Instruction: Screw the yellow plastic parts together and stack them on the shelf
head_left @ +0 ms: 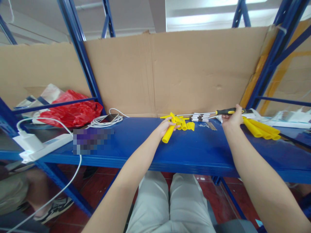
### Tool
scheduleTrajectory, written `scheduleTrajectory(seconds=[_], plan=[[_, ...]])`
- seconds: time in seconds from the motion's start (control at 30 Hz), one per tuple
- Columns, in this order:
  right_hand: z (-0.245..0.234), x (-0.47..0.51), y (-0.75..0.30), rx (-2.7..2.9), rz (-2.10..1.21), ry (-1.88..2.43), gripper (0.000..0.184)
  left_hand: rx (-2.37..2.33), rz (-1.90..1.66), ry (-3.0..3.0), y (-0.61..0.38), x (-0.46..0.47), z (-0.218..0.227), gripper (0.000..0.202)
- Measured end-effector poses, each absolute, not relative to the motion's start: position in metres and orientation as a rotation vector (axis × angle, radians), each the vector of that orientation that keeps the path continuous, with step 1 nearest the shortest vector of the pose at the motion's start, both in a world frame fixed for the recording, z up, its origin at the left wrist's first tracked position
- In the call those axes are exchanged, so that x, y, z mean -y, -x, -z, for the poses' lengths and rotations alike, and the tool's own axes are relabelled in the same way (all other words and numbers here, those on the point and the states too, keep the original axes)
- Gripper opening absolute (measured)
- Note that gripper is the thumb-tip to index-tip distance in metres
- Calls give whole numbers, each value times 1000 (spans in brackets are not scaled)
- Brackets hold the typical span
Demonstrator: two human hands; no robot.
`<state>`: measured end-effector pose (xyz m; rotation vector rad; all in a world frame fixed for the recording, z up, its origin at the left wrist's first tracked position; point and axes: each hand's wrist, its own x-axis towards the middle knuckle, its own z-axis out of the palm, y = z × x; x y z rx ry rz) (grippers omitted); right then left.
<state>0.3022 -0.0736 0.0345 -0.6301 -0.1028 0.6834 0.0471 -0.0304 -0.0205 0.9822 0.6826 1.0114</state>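
My left hand (165,127) is closed around a yellow plastic tube (167,135), its open end tilted down toward me. My right hand (232,119) grips a screwdriver (225,111) by its black and yellow handle. The long shaft points left, and its tip is close to the upper end of the tube; whether they touch I cannot tell. Beside my left hand lie several short yellow plastic pieces (190,126). Small metal bits and a flat metal strip (212,126) rest between my hands, in front of a stack of white packets (200,117).
Several longer yellow tubes (261,129) lie to the right of my right hand. At left are a red plastic bag (73,110), a coiled white cable (105,121) and a white power strip (48,147). Cardboard (184,74) backs the blue shelf (136,145). Someone's leg and shoe (54,207) show lower left.
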Motion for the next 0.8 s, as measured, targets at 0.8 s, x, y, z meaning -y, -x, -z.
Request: scheduleTrajectory(seconds=[0.8], plan=[[-39,79,-295,406,-814,719,42,-886,-1206,-951,-47,31,18,77]])
